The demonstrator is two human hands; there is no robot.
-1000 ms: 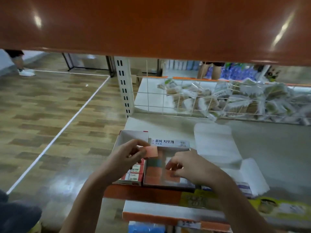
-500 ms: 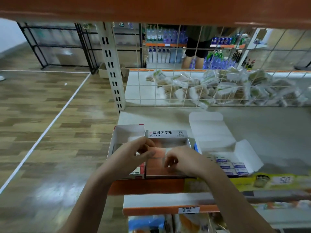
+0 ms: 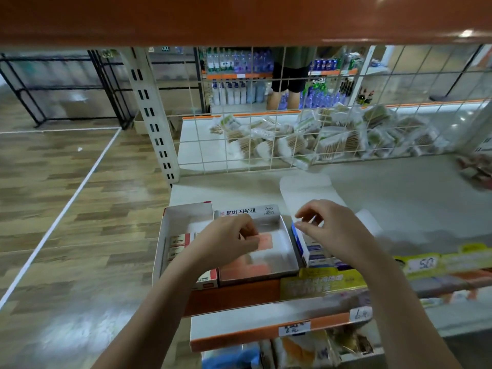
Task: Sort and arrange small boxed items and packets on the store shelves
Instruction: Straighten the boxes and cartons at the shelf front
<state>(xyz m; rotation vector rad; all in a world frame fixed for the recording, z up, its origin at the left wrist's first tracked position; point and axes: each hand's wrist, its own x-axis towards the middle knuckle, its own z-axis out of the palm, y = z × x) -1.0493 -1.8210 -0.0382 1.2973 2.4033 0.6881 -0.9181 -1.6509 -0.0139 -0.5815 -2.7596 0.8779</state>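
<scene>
Three open cartons stand side by side at the front edge of the shelf (image 3: 399, 203), near its left corner. The middle carton (image 3: 282, 251) holds orange erasers (image 3: 266, 241) lying flat; the left carton (image 3: 170, 235) holds red-and-white packs, the right carton (image 3: 302, 242) blue ones. The left hand (image 3: 226, 241) reaches into the middle carton, fingers curled down on an eraser — whether it pinches or only presses, cannot tell through the blur. The right hand (image 3: 330, 227) hovers over the right carton, fingers loosely curled, holding nothing. Judged: erasers are light, firm and slightly grippy — best taken by the short edges. The cartons are thin card, easily crushed or slid; steady a wall while loading.
</scene>
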